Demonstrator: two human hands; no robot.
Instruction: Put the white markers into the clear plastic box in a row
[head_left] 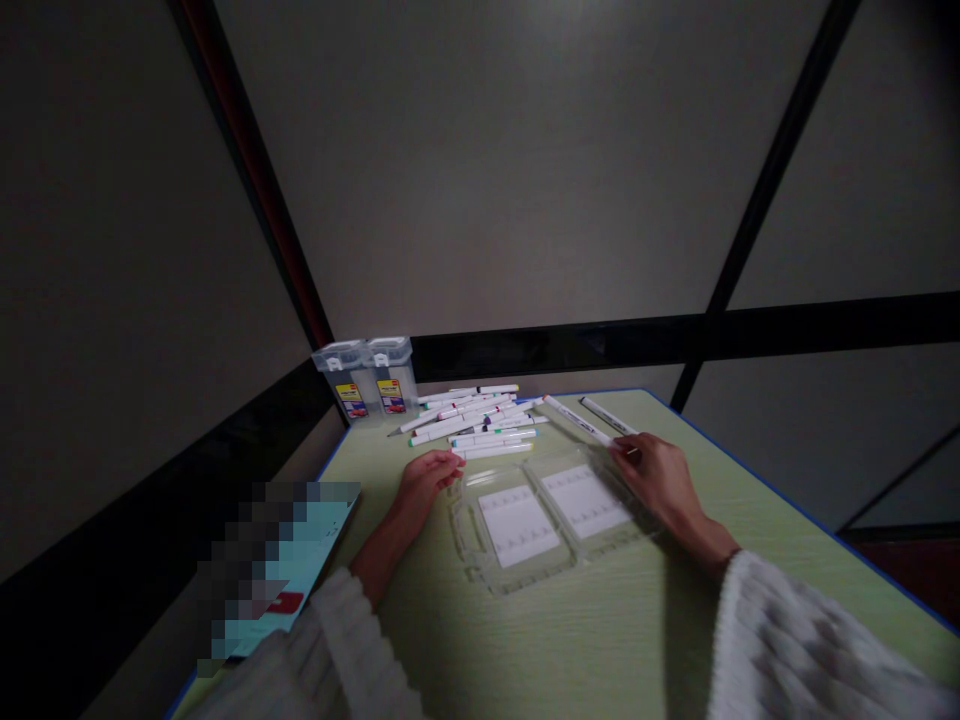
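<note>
My right hand (660, 475) is closed around the near end of a white marker (577, 420) with an orange far end. A second white marker (607, 415) with a dark tip points at the same hand; its near end is hidden behind my fingers. My left hand (424, 485) has its fingertips pinched together at the left end of a yellow-tipped white marker (495, 450), at the front of the pile. Between my hands an opened clear plastic case (570, 555) lies flat, with white paper inserts (521, 525) in both halves.
Several white markers (465, 410) lie heaped at the back of the pale green table (540, 650). Two clear lidded boxes (391, 380) with yellow labels stand at the back left. A turquoise, partly pixelated flat item (319, 550) lies by the left edge. Wall panels (525, 200) rise behind.
</note>
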